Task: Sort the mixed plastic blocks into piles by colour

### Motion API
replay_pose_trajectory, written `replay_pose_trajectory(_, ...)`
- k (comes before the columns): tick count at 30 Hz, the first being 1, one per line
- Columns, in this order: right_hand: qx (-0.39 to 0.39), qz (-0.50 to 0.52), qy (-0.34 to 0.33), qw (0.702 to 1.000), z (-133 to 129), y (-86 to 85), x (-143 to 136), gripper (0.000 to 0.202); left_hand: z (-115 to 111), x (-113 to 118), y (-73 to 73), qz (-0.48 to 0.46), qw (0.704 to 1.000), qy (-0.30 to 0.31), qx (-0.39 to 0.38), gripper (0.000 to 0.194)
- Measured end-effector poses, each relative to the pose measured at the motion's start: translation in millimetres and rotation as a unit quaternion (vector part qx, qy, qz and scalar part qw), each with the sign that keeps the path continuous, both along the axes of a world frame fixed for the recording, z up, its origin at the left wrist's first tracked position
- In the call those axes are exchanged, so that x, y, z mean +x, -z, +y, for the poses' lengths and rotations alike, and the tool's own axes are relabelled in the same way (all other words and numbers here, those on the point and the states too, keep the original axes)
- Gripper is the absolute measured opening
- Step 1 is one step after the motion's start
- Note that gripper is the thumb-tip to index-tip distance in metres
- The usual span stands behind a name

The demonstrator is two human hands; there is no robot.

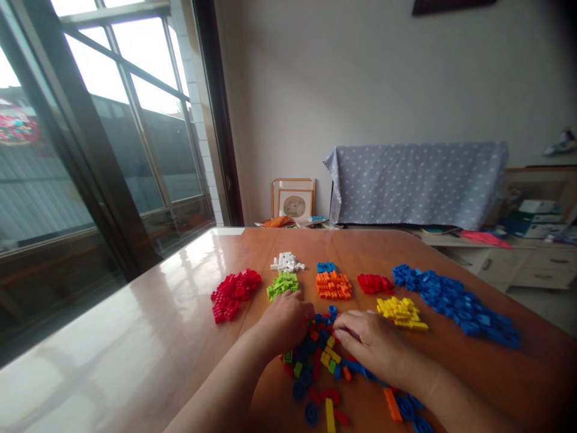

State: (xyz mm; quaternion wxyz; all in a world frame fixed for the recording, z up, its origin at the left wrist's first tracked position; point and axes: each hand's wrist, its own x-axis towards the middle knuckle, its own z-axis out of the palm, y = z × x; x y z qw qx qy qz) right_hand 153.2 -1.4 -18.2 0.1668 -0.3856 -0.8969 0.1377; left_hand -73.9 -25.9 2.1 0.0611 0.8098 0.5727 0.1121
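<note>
My left hand [288, 319] reaches over the left side of a mixed heap of toy building bricks [318, 346], just in front of the light green brick pile [283, 285]. Its fingers curl downward, and what they hold, if anything, is hidden. On the heap's right side is my right hand [372, 343], palm down, with thumb and fingers bent together at the bricks; I cannot make out a piece in them. Between the hands lie blue round pieces, red pieces and a yellow brick [332, 355]. Closer to me are another yellow brick [330, 415] and an orange brick [392, 405].
Sorted piles stand around on the wooden table [180, 337]: red [234, 294], white [287, 261], orange [333, 285], small blue [326, 267], small red [375, 283], yellow [400, 311] and a long blue pile [455, 304]. Beyond are a cloth-covered object [417, 186] and a glass door [112, 150].
</note>
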Motion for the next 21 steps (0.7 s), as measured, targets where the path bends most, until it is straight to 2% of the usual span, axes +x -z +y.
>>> replay_pose_trajectory(3, -0.004, 0.011, -0.002, 1.000, 1, 0.5, 0, 0.021, 0, 0, 1.0, -0.038, 0.999, 0.021, 0.005, 0.017)
replay_pose_trajectory(6, -0.003, 0.025, -0.003, 1.000, 4, 2.5, 1, 0.021, 1, -5, 0.5, -0.126, 0.992, 0.026, 0.000, 0.016)
replay_pose_trajectory(9, -0.003, 0.036, -0.009, 0.999, 6, 5.2, 2, 0.022, 7, -17, 0.3, -0.233, 0.972, -0.026, 0.002, 0.016)
replay_pose_trajectory(13, 0.000, 0.041, -0.013, 0.999, 7, 8.0, 3, 0.022, 20, -43, 7.7, -0.346, 0.931, -0.105, 0.058, 0.015)
replay_pose_trajectory(16, 0.002, 0.042, -0.014, 0.999, 7, 8.5, 3, 0.022, 29, -59, 16.2, -0.343, 0.919, -0.175, 0.086, 0.015)
replay_pose_trajectory(21, -0.004, 0.050, -0.014, 0.999, 7, 6.3, 4, 0.021, 35, -68, 23.1, -0.225, 0.944, -0.224, 0.092, 0.011)
